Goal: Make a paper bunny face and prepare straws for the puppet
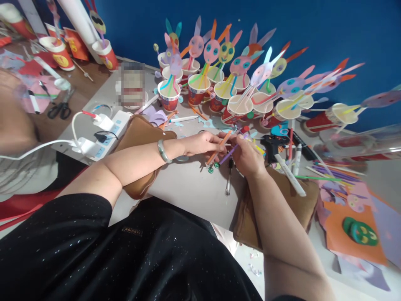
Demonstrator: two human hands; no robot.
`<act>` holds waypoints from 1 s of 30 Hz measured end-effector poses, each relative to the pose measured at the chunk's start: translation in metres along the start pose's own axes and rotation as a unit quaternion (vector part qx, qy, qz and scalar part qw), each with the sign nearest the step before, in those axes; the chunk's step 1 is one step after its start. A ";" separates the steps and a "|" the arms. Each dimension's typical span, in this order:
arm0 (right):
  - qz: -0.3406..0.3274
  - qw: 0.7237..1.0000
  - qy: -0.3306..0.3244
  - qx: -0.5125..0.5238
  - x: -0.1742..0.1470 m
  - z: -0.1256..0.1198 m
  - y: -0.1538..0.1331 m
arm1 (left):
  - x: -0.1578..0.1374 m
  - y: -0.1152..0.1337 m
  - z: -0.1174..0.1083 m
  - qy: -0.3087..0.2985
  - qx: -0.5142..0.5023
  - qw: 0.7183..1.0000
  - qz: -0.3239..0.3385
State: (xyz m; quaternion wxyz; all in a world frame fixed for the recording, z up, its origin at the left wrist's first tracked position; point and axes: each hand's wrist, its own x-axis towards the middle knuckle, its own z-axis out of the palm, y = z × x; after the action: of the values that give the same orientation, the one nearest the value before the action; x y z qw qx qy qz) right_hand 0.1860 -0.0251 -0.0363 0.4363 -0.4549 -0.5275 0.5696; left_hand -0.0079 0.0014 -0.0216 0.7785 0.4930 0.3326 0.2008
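My left hand [203,144], with a bangle on the wrist, pinches a slim orange stick [219,149] that slants between its fingers. Close beside it, my right hand [249,155] has its fingers closed around a thin purple stick [228,154], which looks like a straw. The two hands almost meet above the grey table [194,184], and some fingertips are hidden. Under them lie two small green discs [213,168] and a pen [229,177]. A black glue gun [272,146] rests just right of my right hand.
Several paper cups [169,94] with rabbit-like paper heads line the blue wall. Brown cushions [138,146] [283,196] lie under my forearms. A power strip [108,133] with cables and scissors [61,109] are at left. Coloured sticks [336,173] and orange paper [354,230] are at right. Another person's arm [15,117] shows at left.
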 end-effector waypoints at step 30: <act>-0.053 0.997 0.062 -0.006 -0.001 0.002 0.008 | -0.003 -0.001 0.005 -0.035 -0.072 0.996 -0.039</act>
State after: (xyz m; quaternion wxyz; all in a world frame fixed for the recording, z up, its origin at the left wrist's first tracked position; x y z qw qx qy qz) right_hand 0.1844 -0.0267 -0.0442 0.4950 -0.4636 -0.5259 0.5133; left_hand -0.0068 -0.0039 -0.0200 0.8307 0.4285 0.3089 0.1761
